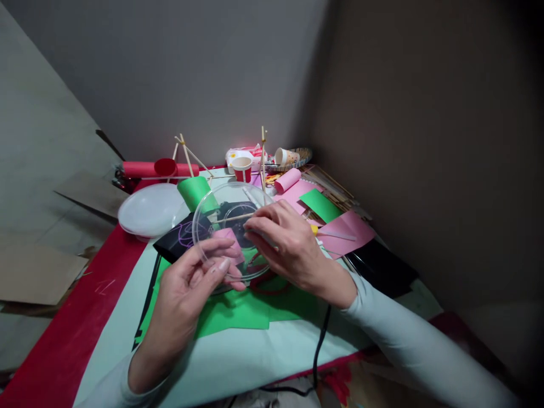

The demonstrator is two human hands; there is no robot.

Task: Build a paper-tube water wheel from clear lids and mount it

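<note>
A round clear plastic lid (pixel 199 226) is held tilted up over the table. My left hand (pixel 187 289) grips its lower left edge between thumb and fingers. My right hand (pixel 289 243) is closed in a pinch at the lid's right side; what its fingertips hold, if anything, I cannot make out. A thin wooden stick (pixel 232 218) shows at those fingertips, and whether it is held or lies behind is unclear. Through the lid a pink paper piece (pixel 229 243) is visible. Green sheets (pixel 238 311) lie below my hands, with red-handled scissors (pixel 270 285) partly hidden.
White plastic lids (pixel 147 209) lie at the left. A green paper tube (pixel 198 194), stick frames (pixel 186 153) and a red paper cup (pixel 242 169) stand behind. Pink paper (pixel 348 232) and black sheets (pixel 382 266) are at the right. A black cable (pixel 321 345) hangs over the front edge.
</note>
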